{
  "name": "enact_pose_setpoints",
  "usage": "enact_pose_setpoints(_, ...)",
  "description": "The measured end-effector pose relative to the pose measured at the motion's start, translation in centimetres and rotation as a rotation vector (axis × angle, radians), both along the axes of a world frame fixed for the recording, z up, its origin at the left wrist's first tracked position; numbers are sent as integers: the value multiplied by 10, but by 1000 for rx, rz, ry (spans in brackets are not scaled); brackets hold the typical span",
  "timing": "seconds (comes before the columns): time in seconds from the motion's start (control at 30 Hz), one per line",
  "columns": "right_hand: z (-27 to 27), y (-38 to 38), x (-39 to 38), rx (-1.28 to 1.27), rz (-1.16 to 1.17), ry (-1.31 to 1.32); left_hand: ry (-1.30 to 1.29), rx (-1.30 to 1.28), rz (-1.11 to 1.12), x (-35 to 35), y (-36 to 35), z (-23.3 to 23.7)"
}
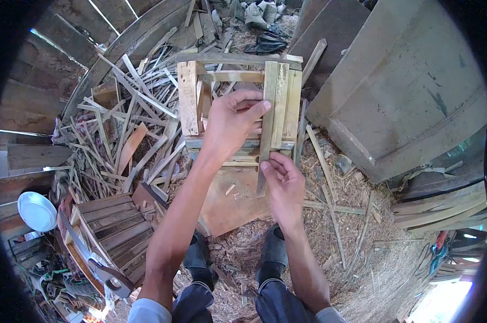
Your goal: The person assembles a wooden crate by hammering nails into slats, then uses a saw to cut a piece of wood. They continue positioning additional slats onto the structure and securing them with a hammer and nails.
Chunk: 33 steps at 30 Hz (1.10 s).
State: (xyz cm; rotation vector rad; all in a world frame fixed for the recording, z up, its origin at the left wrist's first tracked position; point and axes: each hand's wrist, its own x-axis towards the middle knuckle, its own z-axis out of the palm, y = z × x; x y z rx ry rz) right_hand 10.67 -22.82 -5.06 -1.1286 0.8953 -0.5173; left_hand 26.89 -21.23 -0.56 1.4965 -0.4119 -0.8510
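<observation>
Closest to me on the head camera are the person's pale sleeves point(149, 311) and bare forearms, reaching forward from the near edge, with dark boots point(273, 253) on the floor point(383, 290) between them. I have both hands on one narrow slat point(266, 134): the left hand point(235, 118) pinches it between thumb and fingers about midway along, and the right hand point(283, 175) grips it lower down, toward its near end. That slat runs near to far along the right side of a wooden frame point(188, 99), just beside a paler strip point(281, 105), its near tip reaching over a brown panel point(232, 196). To the left I see a heap of wood scraps point(141, 124); nearer on that side, a saw point(117, 280) lies against a slatted wooden piece point(114, 226), with a white dish point(37, 211) farther left. Over on the right leans a large board point(410, 91), and at the far side sits a black plastic bag point(270, 42). Sawdust and loose sticks litter the floor.
</observation>
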Motion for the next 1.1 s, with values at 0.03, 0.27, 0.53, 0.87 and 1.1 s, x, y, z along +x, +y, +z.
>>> enact_pose_setpoints(0.03,0,-1,1,-15,-4,1,11,-8,8,-1,0,1)
enact_pose_setpoints(0.27,-2,-2,3,-14,-1,-31,10,-23,-10,2,-2,-4)
enact_pose_setpoints(0.53,2,-5,5,91,-1,-4,-61,-51,13,0,-2,-8)
enact_pose_setpoints(0.87,-5,-5,4,106,2,-40,-135,-62,16,-1,-3,-12)
enact_pose_setpoints(1.1,-10,-4,4,99,-1,-36,-305,-108,71,-9,-6,-16)
